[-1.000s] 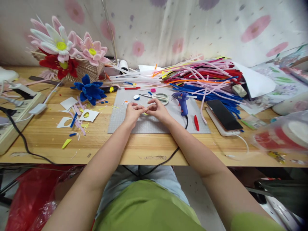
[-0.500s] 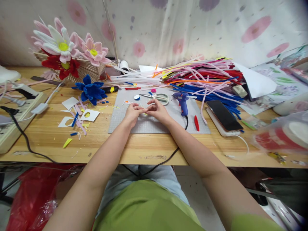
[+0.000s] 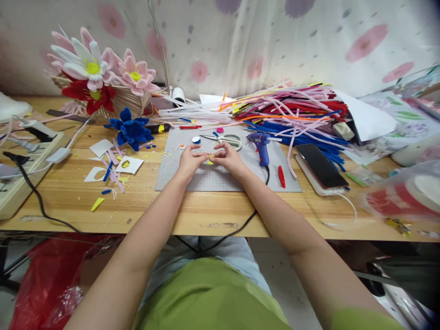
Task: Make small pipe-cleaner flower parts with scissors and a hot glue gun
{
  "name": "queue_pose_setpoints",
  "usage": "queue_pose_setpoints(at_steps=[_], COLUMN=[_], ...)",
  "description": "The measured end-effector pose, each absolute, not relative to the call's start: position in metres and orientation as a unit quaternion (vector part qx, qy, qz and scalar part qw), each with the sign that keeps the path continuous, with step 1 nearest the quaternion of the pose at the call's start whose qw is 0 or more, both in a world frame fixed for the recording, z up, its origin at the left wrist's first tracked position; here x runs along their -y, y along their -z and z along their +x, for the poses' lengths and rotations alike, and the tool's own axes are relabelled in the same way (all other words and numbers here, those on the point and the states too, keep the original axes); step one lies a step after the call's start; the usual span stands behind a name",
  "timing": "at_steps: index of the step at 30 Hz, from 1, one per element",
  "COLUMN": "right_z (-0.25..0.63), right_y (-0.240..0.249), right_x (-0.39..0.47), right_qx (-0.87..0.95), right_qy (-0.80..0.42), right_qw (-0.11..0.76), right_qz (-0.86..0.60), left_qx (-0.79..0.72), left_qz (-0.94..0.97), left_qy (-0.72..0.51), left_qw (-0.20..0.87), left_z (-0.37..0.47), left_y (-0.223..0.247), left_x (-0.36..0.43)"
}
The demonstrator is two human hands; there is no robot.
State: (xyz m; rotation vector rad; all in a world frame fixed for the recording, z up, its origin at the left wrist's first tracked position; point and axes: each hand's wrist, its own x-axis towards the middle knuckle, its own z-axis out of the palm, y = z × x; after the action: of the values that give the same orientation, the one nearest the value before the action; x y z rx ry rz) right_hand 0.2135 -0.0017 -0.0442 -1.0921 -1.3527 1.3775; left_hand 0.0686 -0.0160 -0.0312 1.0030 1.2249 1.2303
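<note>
Over the grey cutting mat (image 3: 172, 176), my left hand (image 3: 191, 161) and my right hand (image 3: 229, 159) meet at their fingertips. Pinched between both is a small yellow piece (image 3: 211, 160), too small to make out fully. Just behind the hands lie a pair of scissors (image 3: 231, 141) and a small round white-topped lid (image 3: 195, 140). To the right on the mat rest a blue glue gun (image 3: 261, 149) and a red piece (image 3: 281, 176).
Pipe cleaners (image 3: 292, 107) in several colours pile up at the back. Fuzzy flowers (image 3: 92, 68) and a blue flower (image 3: 129, 129) stand left, near paper scraps (image 3: 129, 165) and a power strip (image 3: 41, 169). A phone (image 3: 321, 166) and a bagged cup (image 3: 405, 192) sit right.
The yellow piece between my fingertips now shows more, hanging below them. My hands have barely shifted; the view has moved very slightly.
</note>
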Motion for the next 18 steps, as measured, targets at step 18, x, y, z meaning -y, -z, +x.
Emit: queue_pose_setpoints(at_steps=[18], right_z=[0.2118], right_y=[0.0480], right_x=[-0.0014], right_qx=[0.586], right_qy=[-0.537], right_qw=[0.440], right_qz=[-0.417], left_qx=[-0.550], left_qz=[0.371], left_qy=[-0.538], left_qw=[0.520], left_z=[0.0700], left_y=[0.0364], left_x=[0.0118])
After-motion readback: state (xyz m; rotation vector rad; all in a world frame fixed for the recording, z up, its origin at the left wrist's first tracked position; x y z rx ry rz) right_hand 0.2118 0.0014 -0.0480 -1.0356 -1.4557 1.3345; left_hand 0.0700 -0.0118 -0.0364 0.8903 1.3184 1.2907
